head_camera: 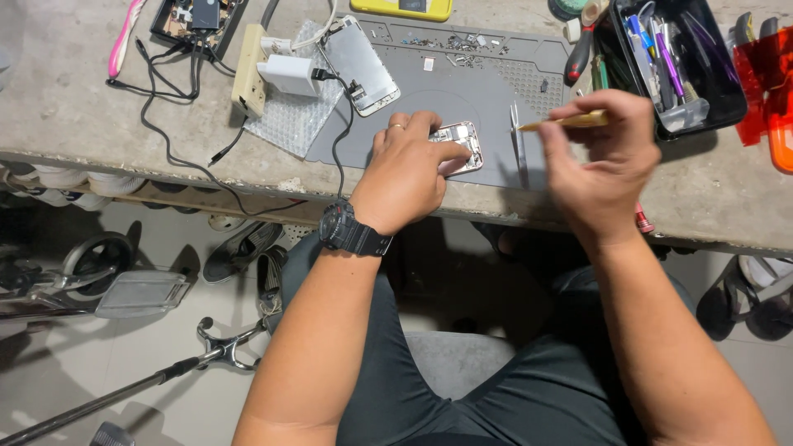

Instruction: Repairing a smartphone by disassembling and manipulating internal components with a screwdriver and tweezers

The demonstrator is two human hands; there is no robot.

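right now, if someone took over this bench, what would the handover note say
Left hand: pressed flat on the opened phone body, pinning it to the grey work mat.
Right hand: pinching a thin yellowish tool, tip toward the phone but not touching it.
Tweezers stand between the hands.
Done: screen panel is off, lying at the mat's upper left; loose screws sit along the mat's top edge.
Left: phone insides still exposed, nothing closed up.

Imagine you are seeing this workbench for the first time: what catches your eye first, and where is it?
At the centre, the left hand presses on a small opened phone body lying on a grey rubber work mat. Just right of it, the right hand holds a slim yellow-handled tool. A bright red-orange translucent plastic piece glows at the far right edge.
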